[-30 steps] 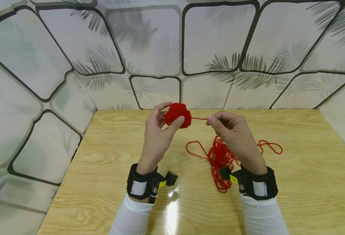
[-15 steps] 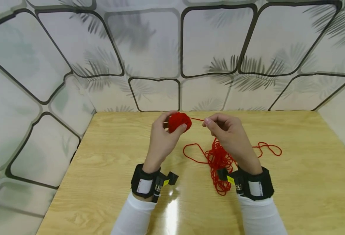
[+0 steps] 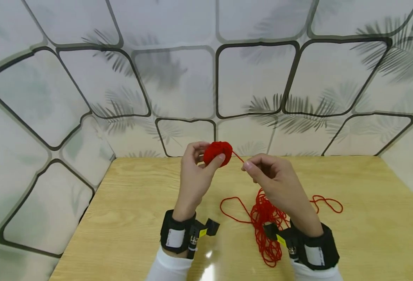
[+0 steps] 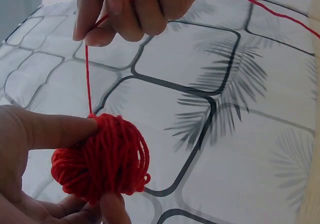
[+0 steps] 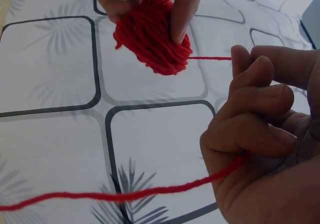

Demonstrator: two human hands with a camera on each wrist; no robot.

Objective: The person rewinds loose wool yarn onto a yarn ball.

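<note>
My left hand (image 3: 197, 177) holds a small ball of red yarn (image 3: 216, 152) between thumb and fingers, raised above the far part of the table. A single red strand (image 5: 210, 58) runs taut from the ball to my right hand (image 3: 276, 181), which pinches it between thumb and forefinger. In the right wrist view the other fingers are curled, and the yarn's tail (image 5: 125, 196) leaves from under them. Below the right hand lies a loose tangle of red yarn (image 3: 265, 218), partly hidden by that hand and its wrist camera.
The wooden table (image 3: 139, 210) meets a patterned wall covering (image 3: 248, 78) at its back edge. One yarn loop (image 3: 329, 203) extends right of the tangle, another loop (image 3: 229, 207) left. Each wrist wears a black strap with a camera (image 3: 178, 232).
The head view has tilted up, so everything sits lower in it. The ball has turned a little in the left hand, and the strand now slants down toward the right hand.
</note>
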